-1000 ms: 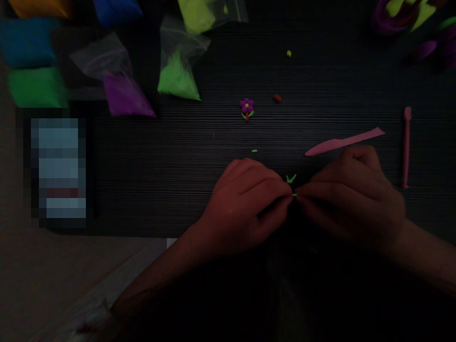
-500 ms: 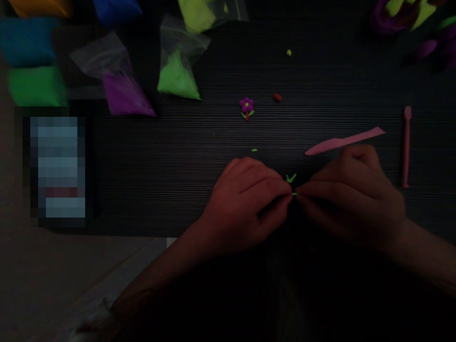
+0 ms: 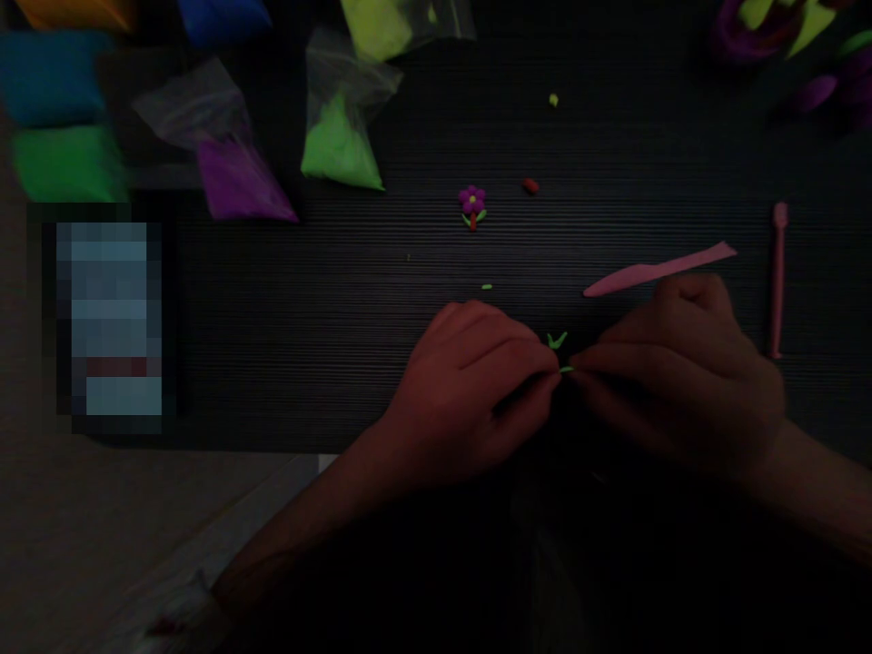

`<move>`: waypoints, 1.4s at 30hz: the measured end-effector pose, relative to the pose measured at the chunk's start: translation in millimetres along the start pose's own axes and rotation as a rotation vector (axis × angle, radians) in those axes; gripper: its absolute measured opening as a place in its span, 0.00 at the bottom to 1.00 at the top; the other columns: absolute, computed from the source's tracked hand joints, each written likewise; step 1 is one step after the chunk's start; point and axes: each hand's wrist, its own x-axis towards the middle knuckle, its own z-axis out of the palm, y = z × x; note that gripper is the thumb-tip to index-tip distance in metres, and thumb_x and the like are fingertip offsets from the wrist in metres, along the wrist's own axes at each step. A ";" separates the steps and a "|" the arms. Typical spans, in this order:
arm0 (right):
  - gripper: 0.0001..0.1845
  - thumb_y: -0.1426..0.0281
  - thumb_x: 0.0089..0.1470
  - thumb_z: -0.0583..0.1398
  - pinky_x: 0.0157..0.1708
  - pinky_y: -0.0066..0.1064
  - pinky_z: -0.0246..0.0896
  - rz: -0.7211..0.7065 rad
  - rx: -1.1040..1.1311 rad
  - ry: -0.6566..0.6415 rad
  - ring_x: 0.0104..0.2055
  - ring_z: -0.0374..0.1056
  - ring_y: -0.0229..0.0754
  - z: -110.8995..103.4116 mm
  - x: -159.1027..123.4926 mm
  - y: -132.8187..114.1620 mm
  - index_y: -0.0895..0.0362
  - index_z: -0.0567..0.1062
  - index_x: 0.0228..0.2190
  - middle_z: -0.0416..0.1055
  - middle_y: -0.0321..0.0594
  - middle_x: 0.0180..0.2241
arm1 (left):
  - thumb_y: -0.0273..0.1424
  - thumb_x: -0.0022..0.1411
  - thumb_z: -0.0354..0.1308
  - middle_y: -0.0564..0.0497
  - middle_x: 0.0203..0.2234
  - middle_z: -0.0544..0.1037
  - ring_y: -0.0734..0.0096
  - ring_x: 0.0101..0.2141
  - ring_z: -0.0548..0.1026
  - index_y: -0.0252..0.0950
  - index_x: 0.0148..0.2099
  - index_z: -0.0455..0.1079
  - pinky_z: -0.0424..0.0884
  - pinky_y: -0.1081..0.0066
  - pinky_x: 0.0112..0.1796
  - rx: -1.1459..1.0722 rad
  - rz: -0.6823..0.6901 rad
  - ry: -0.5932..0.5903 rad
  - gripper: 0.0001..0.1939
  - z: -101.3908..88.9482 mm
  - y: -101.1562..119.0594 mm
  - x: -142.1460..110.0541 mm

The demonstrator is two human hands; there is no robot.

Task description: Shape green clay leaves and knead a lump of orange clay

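Between the fingertips of my two hands stretches a thin strip of light green clay point(image 3: 566, 370). My left hand point(image 3: 480, 386) pinches its left end, and my right hand point(image 3: 688, 381) pinches the right end. Just above the strip lies a small V-shaped piece of green clay point(image 3: 557, 341) on the dark table. A tiny clay flower point(image 3: 472, 202) with purple petals, a yellow centre, a red stem and green leaves lies farther up. Near it are a short green bit point(image 3: 486, 287) and a red clay piece point(image 3: 530, 186).
A pink clay knife point(image 3: 658, 270) and a pink rod-shaped tool point(image 3: 777, 282) lie at the right. Bags of purple clay point(image 3: 242, 182) and green clay point(image 3: 342, 150) are at upper left, beside more coloured packs. A blurred-out device point(image 3: 113, 318) sits left; purple items point(image 3: 739, 41) stand upper right.
My right hand has shifted slightly to the right, and more of the green strip shows between the fingertips. My left hand has stayed in place.
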 end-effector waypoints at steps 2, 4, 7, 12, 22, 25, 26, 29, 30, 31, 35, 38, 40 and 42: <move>0.07 0.72 0.46 0.61 0.37 0.40 0.56 0.015 0.002 0.006 0.29 0.66 0.38 -1.0 0.3 -0.3 0.55 0.71 0.31 0.72 0.35 0.27 | 0.29 0.56 0.54 0.52 0.29 0.75 0.73 0.34 0.71 0.36 0.34 0.68 0.65 0.69 0.36 0.000 0.014 -0.004 0.03 0.1 -1.0 0.0; 0.07 0.72 0.46 0.61 0.38 0.40 0.56 0.030 0.005 0.020 0.29 0.66 0.38 -1.9 0.4 -0.5 0.54 0.71 0.31 0.72 0.35 0.27 | 0.29 0.56 0.53 0.52 0.29 0.75 0.73 0.34 0.71 0.36 0.34 0.68 0.64 0.69 0.36 0.004 0.020 -0.006 0.03 0.4 -1.5 -0.1; 0.07 0.73 0.46 0.61 0.38 0.40 0.56 0.039 0.004 0.009 0.29 0.66 0.38 -2.2 0.1 -0.7 0.54 0.70 0.31 0.72 0.35 0.27 | 0.29 0.57 0.53 0.51 0.29 0.75 0.72 0.34 0.71 0.36 0.34 0.68 0.64 0.68 0.36 0.012 0.018 -0.019 0.04 1.0 -1.4 -0.5; 0.06 0.73 0.47 0.60 0.37 0.39 0.55 0.021 0.009 -0.006 0.28 0.66 0.37 -0.6 0.2 -0.9 0.53 0.70 0.32 0.72 0.34 0.27 | 0.31 0.57 0.53 0.50 0.31 0.75 0.71 0.35 0.71 0.37 0.37 0.68 0.65 0.67 0.37 0.005 -0.005 -0.027 0.06 1.7 -0.7 -1.8; 0.06 0.72 0.47 0.60 0.37 0.39 0.57 -0.005 0.016 -0.004 0.29 0.65 0.37 0.2 -0.1 -0.9 0.55 0.70 0.31 0.72 0.35 0.27 | 0.30 0.58 0.53 0.51 0.30 0.75 0.72 0.35 0.71 0.37 0.38 0.69 0.64 0.68 0.37 0.048 0.013 -0.031 0.06 0.7 -1.6 -0.8; 0.05 0.72 0.47 0.60 0.37 0.39 0.57 -0.005 0.018 -0.007 0.29 0.65 0.37 0.0 0.1 -0.9 0.55 0.70 0.31 0.72 0.35 0.27 | 0.31 0.58 0.53 0.51 0.30 0.75 0.72 0.35 0.71 0.37 0.38 0.69 0.64 0.68 0.37 0.056 0.003 -0.026 0.06 0.9 -0.9 -0.7; 0.05 0.72 0.47 0.60 0.37 0.39 0.57 -0.006 0.018 -0.006 0.29 0.65 0.37 -0.1 0.1 -0.9 0.55 0.71 0.31 0.72 0.35 0.27 | 0.31 0.58 0.53 0.51 0.30 0.75 0.72 0.35 0.71 0.37 0.38 0.69 0.64 0.68 0.37 0.051 0.001 -0.027 0.06 1.0 -0.7 -0.7; 0.05 0.72 0.48 0.60 0.37 0.38 0.57 -0.009 0.017 -0.017 0.29 0.66 0.37 -0.4 0.0 -0.5 0.55 0.71 0.31 0.72 0.35 0.27 | 0.30 0.58 0.53 0.51 0.30 0.75 0.72 0.35 0.71 0.37 0.36 0.68 0.64 0.68 0.37 0.027 0.002 -0.031 0.05 1.0 -0.5 -1.0; 0.05 0.72 0.47 0.60 0.37 0.39 0.57 -0.011 0.016 -0.021 0.29 0.65 0.37 -0.3 -0.2 -0.4 0.55 0.71 0.31 0.72 0.35 0.27 | 0.30 0.57 0.53 0.51 0.30 0.75 0.72 0.35 0.71 0.37 0.36 0.68 0.64 0.68 0.37 0.019 0.004 -0.033 0.05 1.1 -0.5 -1.0; 0.05 0.71 0.47 0.60 0.37 0.39 0.57 -0.011 0.016 -0.022 0.29 0.65 0.37 -0.2 -0.3 -0.2 0.55 0.71 0.31 0.72 0.35 0.27 | 0.30 0.57 0.53 0.51 0.30 0.75 0.72 0.35 0.71 0.37 0.35 0.68 0.64 0.68 0.37 0.014 0.004 -0.033 0.04 1.1 -0.4 -1.0; 0.05 0.71 0.48 0.60 0.37 0.38 0.57 -0.009 0.011 -0.020 0.29 0.65 0.37 0.2 -0.7 0.1 0.55 0.71 0.31 0.72 0.35 0.27 | 0.30 0.57 0.53 0.52 0.29 0.75 0.73 0.34 0.71 0.37 0.34 0.68 0.64 0.68 0.37 0.007 -0.011 -0.029 0.04 1.3 0.7 -0.8; 0.04 0.71 0.48 0.59 0.37 0.37 0.56 -0.005 0.006 -0.028 0.29 0.65 0.37 -0.1 -0.5 -0.2 0.55 0.71 0.31 0.72 0.35 0.27 | 0.30 0.57 0.53 0.52 0.29 0.75 0.73 0.34 0.71 0.37 0.34 0.68 0.64 0.68 0.37 0.002 -0.013 -0.030 0.04 1.4 1.2 -0.7; 0.04 0.71 0.49 0.59 0.37 0.37 0.56 -0.003 0.006 -0.034 0.29 0.65 0.37 -0.4 -0.4 -0.3 0.55 0.71 0.31 0.72 0.35 0.27 | 0.30 0.57 0.53 0.52 0.29 0.75 0.73 0.34 0.71 0.37 0.34 0.68 0.64 0.68 0.37 -0.003 -0.014 -0.035 0.04 1.4 1.1 -0.7; 0.05 0.71 0.49 0.59 0.38 0.38 0.56 -0.006 0.009 -0.045 0.29 0.65 0.36 -0.8 -0.3 -0.3 0.54 0.70 0.32 0.72 0.35 0.28 | 0.30 0.57 0.53 0.52 0.29 0.75 0.72 0.34 0.71 0.37 0.34 0.68 0.64 0.68 0.37 -0.008 -0.013 -0.039 0.04 1.2 0.5 -0.7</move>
